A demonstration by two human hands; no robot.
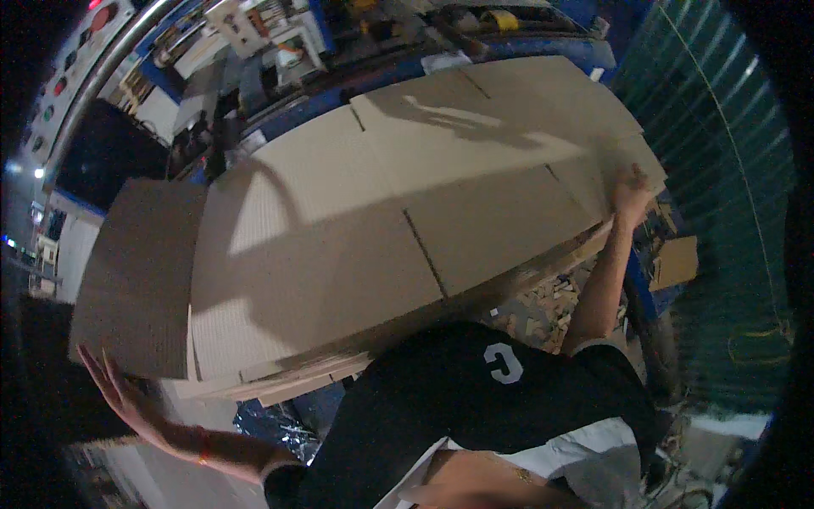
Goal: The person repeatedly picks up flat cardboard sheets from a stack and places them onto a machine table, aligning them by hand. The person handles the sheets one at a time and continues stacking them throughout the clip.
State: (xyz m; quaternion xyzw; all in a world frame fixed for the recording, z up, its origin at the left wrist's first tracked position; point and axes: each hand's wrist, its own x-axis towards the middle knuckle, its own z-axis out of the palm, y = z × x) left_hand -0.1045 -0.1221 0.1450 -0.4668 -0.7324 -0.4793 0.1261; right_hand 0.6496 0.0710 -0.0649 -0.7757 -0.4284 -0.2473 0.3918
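A large flat cardboard sheet (331, 271) with dark slots cut along it lies in front of me, on top of other cardboard sheets. Its left end panel (140, 276) looks darker and sits at a slight angle to the rest. My left hand (127, 403) is at the near left corner of that panel, fingers spread; whether the fingertips touch the board is unclear. At the far right end of the sheet is my right hand (632, 199), over or against the cardboard edge. Its fingers are blurred, so their grip cannot be made out.
Behind the cardboard stands a blue-framed machine (381, 89) with dark rollers. A control panel (64, 81) with buttons and a metal rail is at the far left. Green corrugated sheeting (721, 187) rises on the right. Cardboard scraps (543, 305) litter the floor below the stack.
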